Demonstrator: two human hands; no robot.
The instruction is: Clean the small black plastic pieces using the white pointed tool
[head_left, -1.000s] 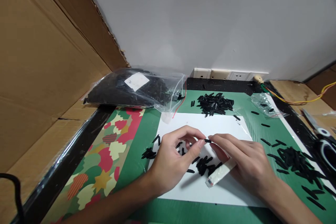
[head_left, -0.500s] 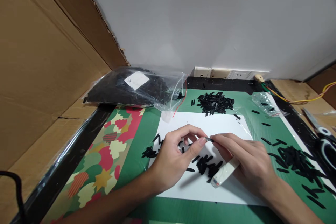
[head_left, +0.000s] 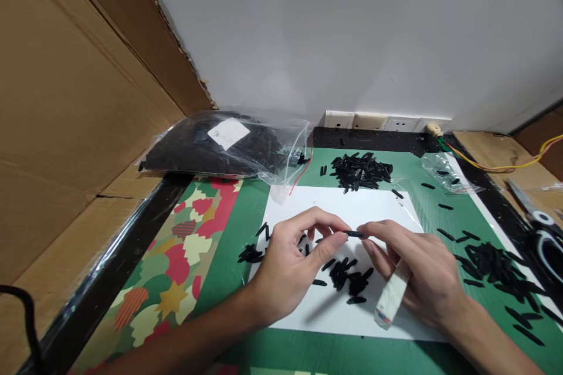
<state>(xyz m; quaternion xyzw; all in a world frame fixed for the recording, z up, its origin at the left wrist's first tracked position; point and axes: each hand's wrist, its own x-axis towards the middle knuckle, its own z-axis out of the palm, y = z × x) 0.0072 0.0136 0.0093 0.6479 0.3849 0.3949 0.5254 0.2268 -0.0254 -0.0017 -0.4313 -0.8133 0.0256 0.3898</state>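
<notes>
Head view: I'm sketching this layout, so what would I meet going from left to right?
Black cable, patterned paper, left hand, black piece at its fingertips, right hand, scissors.

2 hands [head_left: 288, 266], 1 wht bar [head_left: 391, 295], 1 pr scissors [head_left: 542, 228], 4 sockets [head_left: 369, 122], many blk pcs [head_left: 360, 171].

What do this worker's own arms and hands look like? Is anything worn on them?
The left hand and right hand are bare human hands, with no gloves or rings visible. The left forearm and right forearm show no sleeves.
</notes>
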